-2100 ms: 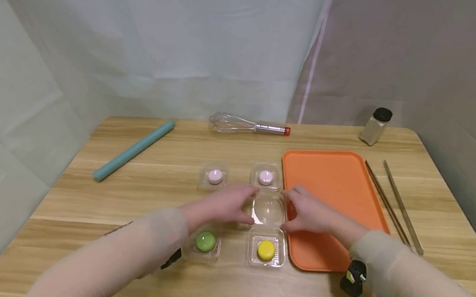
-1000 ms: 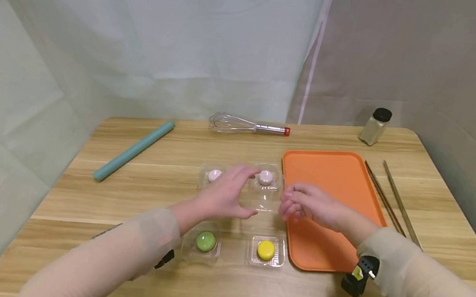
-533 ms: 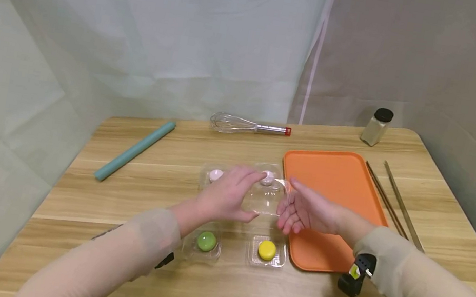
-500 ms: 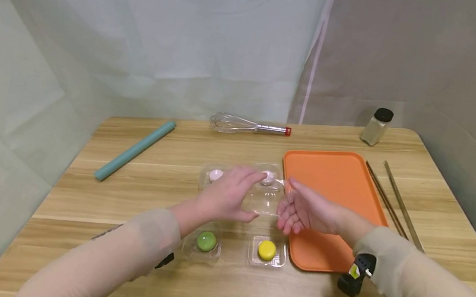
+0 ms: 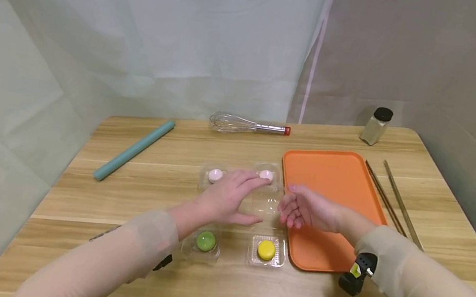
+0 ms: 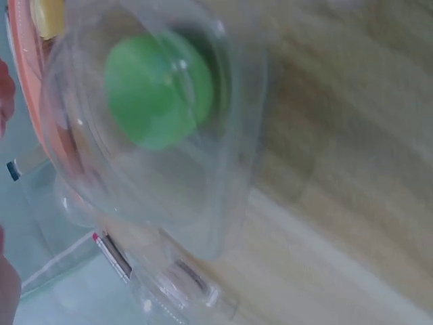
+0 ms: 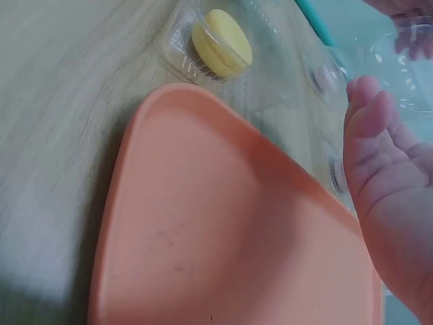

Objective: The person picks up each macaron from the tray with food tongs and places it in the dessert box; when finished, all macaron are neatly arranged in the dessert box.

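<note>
In the head view my left hand (image 5: 228, 196) holds a clear plastic lid (image 5: 265, 204) by its left side, thumb and fingers spread apart. The right wrist view shows the same domed lid (image 7: 389, 78) beside the left fingertips. My right hand (image 5: 310, 209) hovers at the lid's right side above the tray edge, palm turned inward, fingers loosely bent; contact with the lid is unclear. Below them a yellow macaron (image 5: 266, 250) sits in a clear box base (image 5: 251, 258). A green macaron (image 5: 206, 241) lies in a clear box under the left wrist.
Two pale pink macarons, a left one (image 5: 215, 175) and a right one (image 5: 266, 175), sit in clear boxes behind the hands. An orange tray (image 5: 332, 174) lies right, with chopsticks (image 5: 402, 203) beside it. Farther back are a whisk (image 5: 248, 126), a jar (image 5: 376, 126) and a teal rod (image 5: 134, 150).
The lid, earlier between both hands beside the yellow macaron's base, has been lifted and tilted. My right fingers curled, spread, and are now loosely bent.
</note>
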Demonstrator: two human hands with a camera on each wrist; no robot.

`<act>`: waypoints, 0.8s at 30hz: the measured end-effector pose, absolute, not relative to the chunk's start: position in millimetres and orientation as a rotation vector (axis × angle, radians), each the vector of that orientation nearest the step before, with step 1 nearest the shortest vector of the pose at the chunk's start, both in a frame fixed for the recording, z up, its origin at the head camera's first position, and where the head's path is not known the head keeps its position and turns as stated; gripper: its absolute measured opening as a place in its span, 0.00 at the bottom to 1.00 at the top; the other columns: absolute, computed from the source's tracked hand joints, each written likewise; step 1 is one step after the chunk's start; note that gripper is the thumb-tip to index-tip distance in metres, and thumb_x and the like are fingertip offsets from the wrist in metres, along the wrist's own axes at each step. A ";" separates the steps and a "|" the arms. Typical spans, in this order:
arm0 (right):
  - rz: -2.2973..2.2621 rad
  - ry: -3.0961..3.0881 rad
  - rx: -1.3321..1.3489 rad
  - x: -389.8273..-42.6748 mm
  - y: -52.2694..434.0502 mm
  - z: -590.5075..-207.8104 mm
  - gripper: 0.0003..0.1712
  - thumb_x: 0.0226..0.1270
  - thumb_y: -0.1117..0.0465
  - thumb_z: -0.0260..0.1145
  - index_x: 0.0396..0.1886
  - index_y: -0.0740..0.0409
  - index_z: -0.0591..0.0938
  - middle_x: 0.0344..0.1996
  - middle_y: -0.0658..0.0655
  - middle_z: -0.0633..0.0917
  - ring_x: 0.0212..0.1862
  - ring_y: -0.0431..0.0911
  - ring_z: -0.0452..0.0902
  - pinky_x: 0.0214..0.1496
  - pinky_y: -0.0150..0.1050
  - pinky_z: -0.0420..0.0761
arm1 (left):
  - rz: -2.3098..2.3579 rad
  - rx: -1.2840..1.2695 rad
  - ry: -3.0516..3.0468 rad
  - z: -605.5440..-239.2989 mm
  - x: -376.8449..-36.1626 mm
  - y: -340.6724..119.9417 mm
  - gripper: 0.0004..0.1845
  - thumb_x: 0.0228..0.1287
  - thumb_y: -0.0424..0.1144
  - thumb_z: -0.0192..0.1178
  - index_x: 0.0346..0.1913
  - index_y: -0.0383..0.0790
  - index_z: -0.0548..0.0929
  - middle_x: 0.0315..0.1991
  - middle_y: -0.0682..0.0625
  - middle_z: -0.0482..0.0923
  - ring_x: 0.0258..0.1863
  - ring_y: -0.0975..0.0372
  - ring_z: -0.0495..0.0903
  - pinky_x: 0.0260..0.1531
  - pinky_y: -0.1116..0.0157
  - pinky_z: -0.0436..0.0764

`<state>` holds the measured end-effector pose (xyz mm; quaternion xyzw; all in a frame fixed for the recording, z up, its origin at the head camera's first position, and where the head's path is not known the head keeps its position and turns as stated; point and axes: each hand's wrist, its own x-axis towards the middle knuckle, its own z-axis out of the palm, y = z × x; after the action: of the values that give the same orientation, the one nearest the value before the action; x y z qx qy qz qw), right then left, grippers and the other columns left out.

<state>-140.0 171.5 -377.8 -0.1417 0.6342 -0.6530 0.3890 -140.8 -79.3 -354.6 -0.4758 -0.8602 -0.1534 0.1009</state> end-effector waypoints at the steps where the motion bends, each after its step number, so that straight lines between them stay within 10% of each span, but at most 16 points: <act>1: -1.660 1.646 -0.389 -140.1 172.0 -378.5 0.33 0.72 0.44 0.40 0.44 0.74 0.70 0.34 0.64 0.79 0.32 0.48 0.75 0.33 0.35 0.75 | -0.533 -1.375 -2.611 -352.8 -139.5 -79.1 0.40 0.50 0.54 0.68 0.64 0.39 0.67 0.55 0.46 0.73 0.55 0.55 0.71 0.58 0.58 0.68; 14: -1.453 2.245 -0.790 -136.3 173.0 -377.1 0.22 0.61 0.63 0.63 0.51 0.72 0.73 0.43 0.63 0.81 0.45 0.51 0.78 0.49 0.40 0.78 | -1.121 -1.159 -3.140 -352.5 -146.3 -80.4 0.31 0.59 0.53 0.61 0.61 0.38 0.73 0.50 0.48 0.78 0.49 0.61 0.75 0.49 0.64 0.75; 24: -1.113 2.487 -0.976 -124.4 173.1 -373.5 0.31 0.50 0.50 0.73 0.51 0.62 0.75 0.40 0.51 0.82 0.43 0.44 0.79 0.47 0.40 0.78 | -0.924 -1.227 -3.115 -355.6 -139.0 -77.8 0.39 0.48 0.55 0.69 0.61 0.39 0.72 0.55 0.50 0.74 0.54 0.60 0.72 0.54 0.63 0.71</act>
<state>-124.4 173.1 -373.5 -0.3348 0.8527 -0.3816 0.1234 -139.0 -77.8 -355.6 -0.3484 -0.8847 -0.2624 -0.1648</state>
